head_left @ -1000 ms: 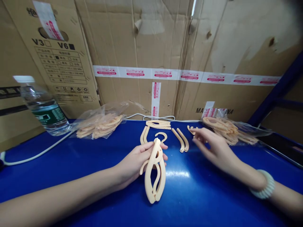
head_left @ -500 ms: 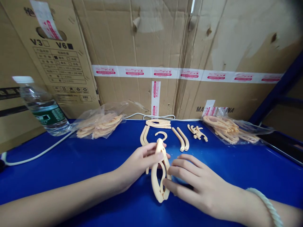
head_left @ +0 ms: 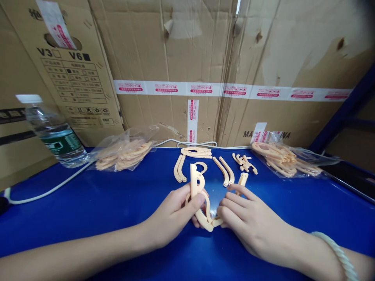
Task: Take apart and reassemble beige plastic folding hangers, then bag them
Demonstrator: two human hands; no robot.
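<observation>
Left hand [head_left: 177, 207] grips the folding hanger [head_left: 193, 181] above the blue table [head_left: 117, 207], short of its back edge; right hand [head_left: 249, 222] grasps the hanger's other arm [head_left: 242, 179], now swung outward, leaving it partly unfolded.

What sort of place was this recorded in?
Possibly a workshop or packing corner: filled plastic bags and loose beige strips lie on a blue table, with tall cardboard behind it.

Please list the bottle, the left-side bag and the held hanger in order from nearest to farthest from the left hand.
1. Hanger, in the left hand.
2. Bag, ahead, to the left.
3. Bottle, farther left.
</observation>
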